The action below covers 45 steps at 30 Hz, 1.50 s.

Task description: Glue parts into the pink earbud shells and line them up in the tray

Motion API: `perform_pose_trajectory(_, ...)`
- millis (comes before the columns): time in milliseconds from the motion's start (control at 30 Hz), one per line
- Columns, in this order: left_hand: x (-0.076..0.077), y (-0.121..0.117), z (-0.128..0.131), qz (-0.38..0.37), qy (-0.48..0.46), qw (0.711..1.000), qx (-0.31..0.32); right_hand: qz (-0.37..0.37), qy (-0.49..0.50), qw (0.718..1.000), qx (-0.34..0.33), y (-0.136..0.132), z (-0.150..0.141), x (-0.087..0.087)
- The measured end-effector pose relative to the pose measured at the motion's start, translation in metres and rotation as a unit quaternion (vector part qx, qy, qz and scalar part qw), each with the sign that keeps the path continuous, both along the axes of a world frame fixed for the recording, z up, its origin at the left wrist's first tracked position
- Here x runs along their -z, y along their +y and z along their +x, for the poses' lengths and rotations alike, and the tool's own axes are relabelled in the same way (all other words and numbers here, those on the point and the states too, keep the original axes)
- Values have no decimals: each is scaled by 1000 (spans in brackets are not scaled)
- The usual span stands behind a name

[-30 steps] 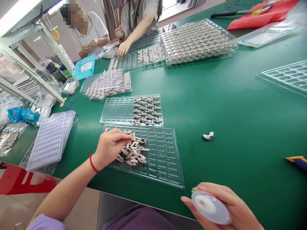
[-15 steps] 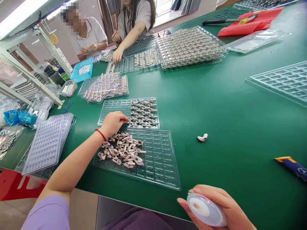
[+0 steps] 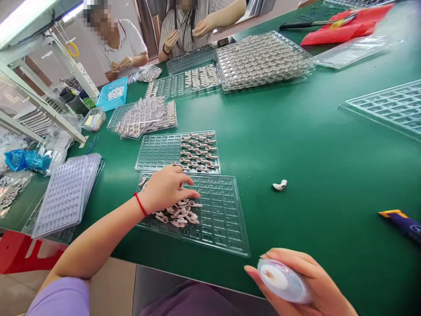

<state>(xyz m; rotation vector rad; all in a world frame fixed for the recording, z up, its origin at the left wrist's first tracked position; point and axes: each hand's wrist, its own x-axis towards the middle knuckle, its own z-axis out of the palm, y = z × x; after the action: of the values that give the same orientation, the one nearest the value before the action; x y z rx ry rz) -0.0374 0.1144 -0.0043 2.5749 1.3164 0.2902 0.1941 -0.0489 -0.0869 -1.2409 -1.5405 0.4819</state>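
My left hand [image 3: 167, 188] is above a loose pile of pale earbud shells [image 3: 180, 216], its thumb and forefinger apart with nothing between them. The pile lies on the left half of a clear compartment tray [image 3: 223, 215], partly hidden by the hand. Just behind, a second clear tray [image 3: 156, 151] has shells set in rows [image 3: 199, 151] on its right side. One more shell sits at its front edge, close to my knuckles. Near the table's front edge, my right hand [image 3: 317, 281] is wrapped round a small translucent squeeze bottle [image 3: 284, 283], its pale tip end facing me.
A single earbud shell [image 3: 280, 185] lies on the green table [image 3: 296, 131]. Stacked white trays [image 3: 64, 188] stand at left, filled trays [image 3: 263, 59] at the back. A blue-and-orange packet [image 3: 401, 224] is at right. Two people sit across the table.
My left hand has come from the rear tray toward me, over the pile, and its fingers have opened. A shell now shows where it was. The person opposite has drawn an arm back.
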Motion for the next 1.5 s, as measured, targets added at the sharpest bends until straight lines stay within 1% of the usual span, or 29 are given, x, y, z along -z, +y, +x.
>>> perform_pose_trajectory(100,6,-8,9,8,49,999,5,-7,-10,1000,10,-1,-1,-1)
perform_pose_trajectory(167,9,-12,11,10,55,998,2,-10,-11,1000,17,-1,0,-1)
perform_pose_trajectory(233,9,-19,9,15,42,999,-1,-11,-9,1000,21,-1,0,-2)
perform_pose_trajectory(300,6,-32,5,21,1,1000,-1,-10,-8,1000,25,-1,-1,-3)
perform_pose_trajectory(367,2,-52,-1,19,-69,997,-5,-11,-5,999,31,0,-1,-4)
perform_pose_trajectory(467,-1,-89,-9,-19,-181,982,-50,-26,1,999,31,-1,-2,-5)
perform_pose_trajectory(533,1,-113,-13,-81,-243,961,-101,-63,8,998,26,-3,-3,-6)
perform_pose_trajectory(600,4,-134,-13,-157,-293,931,-153,-101,19,995,1,-7,-8,-8)
perform_pose_trajectory(667,8,-151,-11,-230,-343,891,-190,-127,32,991,-41,-11,-15,-10)
perform_pose_trajectory(767,16,-169,-5,-322,-421,818,-224,-135,58,985,-95,-16,-27,-15)
perform_pose_trajectory(833,22,-178,-2,-352,-449,782,-248,-125,65,985,-103,-18,-32,-18)
perform_pose_trajectory(900,27,-185,1,-353,-457,770,-270,-125,53,984,-112,-19,-33,-19)
perform_pose_trajectory(967,30,-188,1,-337,-453,776,-280,-147,35,979,-138,-21,-28,-17)
perform_pose_trajectory(1000,31,-189,0,-322,-446,786,-280,-161,27,975,-152,-23,-26,-16)
perform_pose_trajectory(1033,31,-189,-1,-299,-435,804,-275,-175,20,971,-162,-25,-23,-14)
perform_pose_trajectory(1067,32,-189,-2,-262,-419,829,-262,-180,15,970,-165,-27,-20,-12)
perform_pose_trajectory(1100,32,-188,-4,-208,-397,861,-239,-176,10,971,-159,-29,-18,-10)
perform_pose_trajectory(1167,33,-186,-8,-68,-339,922,-175,-142,-4,980,-137,-32,-15,-6)
perform_pose_trajectory(1200,35,-185,-10,-2,-305,941,-143,-122,-12,984,-127,-33,-15,-4)
perform_pose_trajectory(1233,36,-184,-12,47,-274,953,-117,-99,-19,987,-123,-34,-14,-3)
perform_pose_trajectory(1267,38,-183,-14,77,-248,961,-99,-78,-23,989,-124,-34,-14,-2)
perform_pose_trajectory(1300,40,-182,-16,90,-229,965,-87,-61,-26,989,-132,-34,-13,-2)
perform_pose_trajectory(1400,45,-181,-21,87,-215,970,-74,-26,-18,985,-172,-32,-10,-4)
perform_pose_trajectory(1500,47,-180,-23,79,-225,968,-76,-22,-14,977,-212,-31,-6,-5)
